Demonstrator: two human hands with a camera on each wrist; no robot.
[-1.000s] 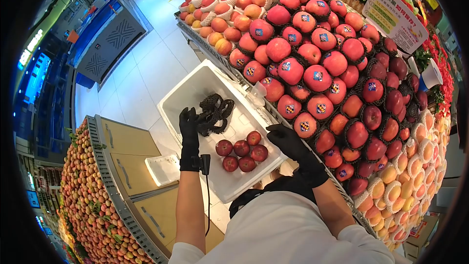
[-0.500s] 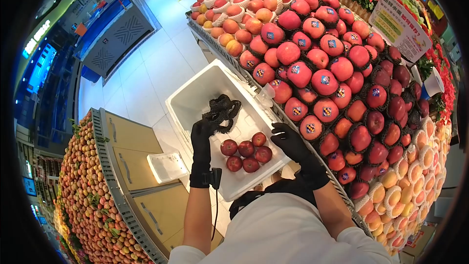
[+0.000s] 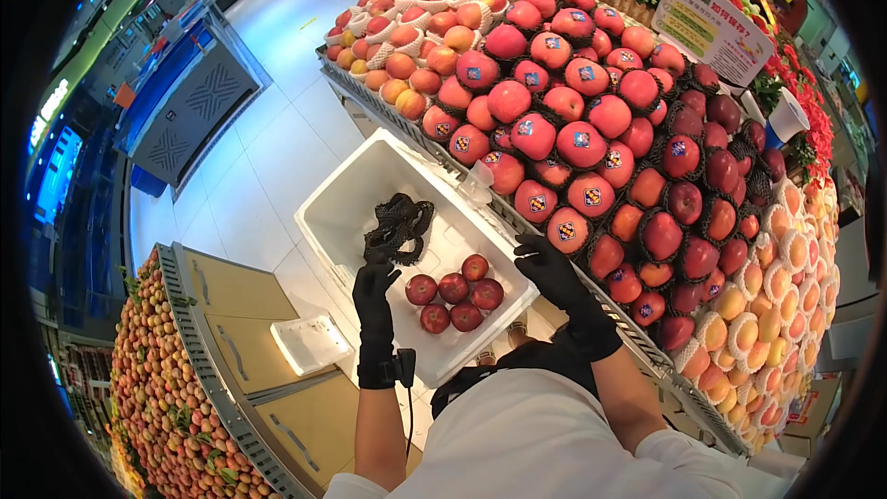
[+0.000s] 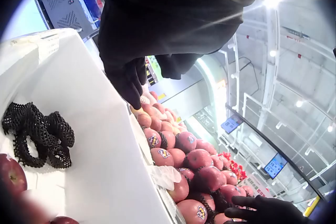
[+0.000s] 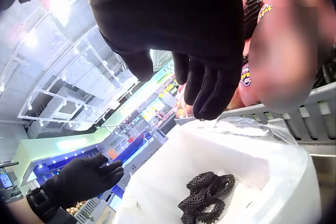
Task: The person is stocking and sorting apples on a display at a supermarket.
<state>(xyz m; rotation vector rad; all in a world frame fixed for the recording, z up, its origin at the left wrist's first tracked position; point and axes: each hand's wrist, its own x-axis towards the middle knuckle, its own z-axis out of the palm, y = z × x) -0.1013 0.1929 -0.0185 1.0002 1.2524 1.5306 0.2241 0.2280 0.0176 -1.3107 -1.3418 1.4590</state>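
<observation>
A white foam box (image 3: pixel 346 187) stands in front of the person. Several dark red apples (image 3: pixel 453 288) sit together at its near end, and black foam fruit nets (image 3: pixel 399 222) lie in a heap farther in. My left hand (image 3: pixel 374 300), in a black glove, hovers by the box's left side, just short of the nets; its fingers are extended and hold nothing in the right wrist view. Near the right rim is my right hand (image 3: pixel 552 273), also gloved in black, its fingers loosely bent (image 5: pixel 210 90) and nothing in them.
Stickered apples (image 3: pixel 582 139) in black nets are piled on a display stand right of the box. Peaches in white nets (image 3: pixel 776 300) lie beyond. At left, small round fruit (image 3: pixel 185 388) fills another stand above yellow cabinets (image 3: pixel 245 342). A white foam lid (image 3: pixel 310 345) lies beside the box.
My left hand has drawn back from beside the nets toward the person. The net heap looks more bunched than a second ago. My right hand stays near the right rim; the head view has shifted slightly.
</observation>
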